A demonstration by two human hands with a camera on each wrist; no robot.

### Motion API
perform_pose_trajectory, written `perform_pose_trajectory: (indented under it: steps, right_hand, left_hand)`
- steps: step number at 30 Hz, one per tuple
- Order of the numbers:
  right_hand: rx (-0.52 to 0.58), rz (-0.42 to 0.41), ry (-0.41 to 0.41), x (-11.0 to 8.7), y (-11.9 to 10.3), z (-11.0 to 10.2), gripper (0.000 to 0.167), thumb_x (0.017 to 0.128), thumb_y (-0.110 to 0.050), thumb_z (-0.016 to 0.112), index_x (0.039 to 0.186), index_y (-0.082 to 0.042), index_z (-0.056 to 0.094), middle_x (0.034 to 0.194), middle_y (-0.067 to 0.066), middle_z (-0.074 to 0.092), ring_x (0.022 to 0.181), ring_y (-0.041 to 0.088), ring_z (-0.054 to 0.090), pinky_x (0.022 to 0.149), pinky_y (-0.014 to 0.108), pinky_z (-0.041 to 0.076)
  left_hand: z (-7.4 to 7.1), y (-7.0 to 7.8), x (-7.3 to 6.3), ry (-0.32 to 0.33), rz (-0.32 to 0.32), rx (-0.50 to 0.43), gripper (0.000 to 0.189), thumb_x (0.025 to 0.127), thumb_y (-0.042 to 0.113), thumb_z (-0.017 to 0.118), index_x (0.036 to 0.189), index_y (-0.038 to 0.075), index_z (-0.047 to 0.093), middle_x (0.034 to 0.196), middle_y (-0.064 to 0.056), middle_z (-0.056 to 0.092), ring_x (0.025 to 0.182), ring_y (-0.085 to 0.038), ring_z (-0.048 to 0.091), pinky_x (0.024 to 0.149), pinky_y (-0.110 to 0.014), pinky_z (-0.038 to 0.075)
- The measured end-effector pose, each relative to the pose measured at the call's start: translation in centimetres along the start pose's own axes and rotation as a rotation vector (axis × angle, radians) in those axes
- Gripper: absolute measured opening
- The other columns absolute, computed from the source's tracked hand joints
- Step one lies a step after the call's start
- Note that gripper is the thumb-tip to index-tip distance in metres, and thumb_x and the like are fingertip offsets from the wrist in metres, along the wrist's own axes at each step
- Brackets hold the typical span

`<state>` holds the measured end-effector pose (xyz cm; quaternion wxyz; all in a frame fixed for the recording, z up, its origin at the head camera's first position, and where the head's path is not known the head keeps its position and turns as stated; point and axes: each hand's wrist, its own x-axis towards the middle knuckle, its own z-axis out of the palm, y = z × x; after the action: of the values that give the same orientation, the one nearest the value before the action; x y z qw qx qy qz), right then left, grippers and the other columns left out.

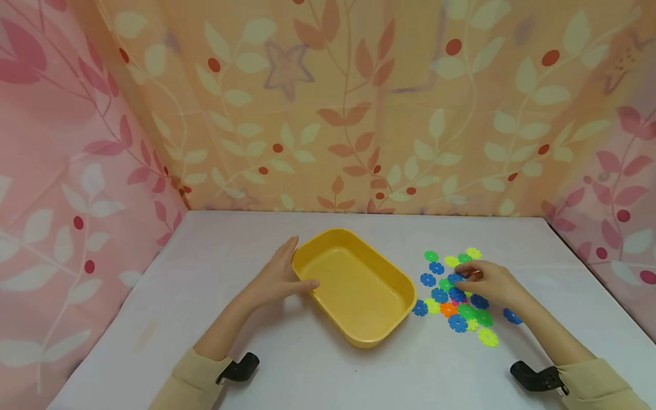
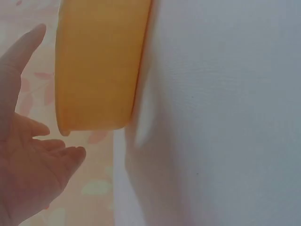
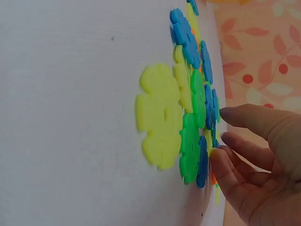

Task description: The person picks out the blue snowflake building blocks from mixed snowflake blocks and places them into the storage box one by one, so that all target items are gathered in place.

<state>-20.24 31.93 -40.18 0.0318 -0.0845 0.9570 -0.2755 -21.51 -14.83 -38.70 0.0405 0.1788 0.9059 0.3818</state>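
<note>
A yellow plastic tray (image 1: 353, 285) with raised sides lies at an angle on the white surface. My left hand (image 1: 279, 279) is spread at its left corner, thumb reaching over the rim; in the left wrist view the fingers show apart from the tray's wall (image 2: 101, 70). To the tray's right lies a loose cluster of flower-shaped plastic discs in blue, green, yellow, orange and pink. Over it is my right hand (image 1: 492, 282), thumb and fingertips bent with a gap between them, beside a blue disc (image 1: 455, 278). Whether they touch that disc is hard to see.
A yellow disc (image 1: 488, 337) lies at the cluster's near edge, and a blue disc (image 1: 512, 316) lies apart under the right forearm. Patterned cloth (image 1: 348, 114) hangs along the back and both sides of the white table (image 1: 328, 376).
</note>
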Motion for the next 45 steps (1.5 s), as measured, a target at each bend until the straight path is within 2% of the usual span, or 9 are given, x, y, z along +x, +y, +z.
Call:
perform_pose_trajectory:
  steps: [7, 14, 22, 38, 42, 45]
  right_hand:
    - [0.000, -0.001, -0.003, 0.1, 0.4, 0.1, 0.038, 0.086, -0.030, 0.075, 0.112, -0.003, 0.069, 0.090, 0.000, 0.063, 0.082, 0.020, 0.054, 0.071, 0.033, 0.047]
    - [0.004, 0.041, -0.003, 0.6, 0.5, 0.2, 0.032, 0.086, -0.028, 0.075, 0.107, -0.003, 0.070, 0.084, -0.001, 0.062, 0.079, 0.019, 0.055, 0.072, 0.033, 0.047]
    - [-0.025, 0.060, -0.005, 0.9, 0.0, 0.0, 0.032, 0.085, -0.029, 0.076, 0.101, -0.002, 0.070, 0.082, 0.001, 0.062, 0.076, 0.020, 0.054, 0.068, 0.032, 0.047]
    - [-0.045, 0.026, 0.005, 1.0, -0.3, 0.1, 0.027, 0.083, -0.024, 0.077, 0.099, -0.004, 0.071, 0.080, -0.002, 0.062, 0.075, 0.018, 0.055, 0.069, 0.032, 0.049]
    - [-0.052, 0.010, 0.000, 1.0, -0.3, 0.1, 0.026, 0.083, -0.024, 0.078, 0.098, -0.004, 0.070, 0.080, -0.001, 0.061, 0.074, 0.017, 0.054, 0.067, 0.031, 0.048]
    - [-0.054, -0.009, 0.002, 1.0, -0.4, 0.0, 0.026, 0.083, -0.024, 0.078, 0.098, -0.004, 0.070, 0.080, -0.001, 0.061, 0.074, 0.017, 0.054, 0.067, 0.030, 0.048]
  left_hand:
    - [0.6, -0.5, -0.1, -0.035, -0.020, -0.068, 0.124, 0.072, 0.055, 0.081, 0.157, 0.006, 0.005, 0.162, -0.014, 0.008, 0.147, -0.031, 0.011, 0.115, -0.054, 0.015]
    - [1.0, -0.6, -0.1, -0.065, -0.039, -0.103, 0.126, 0.073, 0.054, 0.081, 0.157, 0.007, 0.000, 0.162, -0.014, 0.005, 0.147, -0.031, 0.012, 0.115, -0.054, 0.015]
    - [1.1, -0.7, 0.0, -0.064, -0.044, -0.111, 0.127, 0.071, 0.053, 0.083, 0.157, 0.006, 0.001, 0.161, -0.015, 0.007, 0.145, -0.032, 0.019, 0.114, -0.053, 0.019]
    - [1.0, -0.1, -0.1, -0.063, -0.031, -0.054, 0.121, 0.071, 0.053, 0.083, 0.156, 0.004, 0.012, 0.160, -0.016, 0.013, 0.143, -0.035, 0.024, 0.112, -0.055, 0.026]
    - [1.1, 0.0, -0.3, -0.078, -0.023, -0.014, 0.121, 0.071, 0.057, 0.081, 0.157, 0.005, 0.012, 0.162, -0.013, 0.011, 0.145, -0.033, 0.018, 0.113, -0.054, 0.022]
    - [1.1, -0.1, -0.4, -0.094, 0.003, 0.021, 0.120, 0.074, 0.058, 0.078, 0.157, 0.006, 0.009, 0.163, -0.008, 0.003, 0.148, -0.028, 0.009, 0.115, -0.051, 0.017]
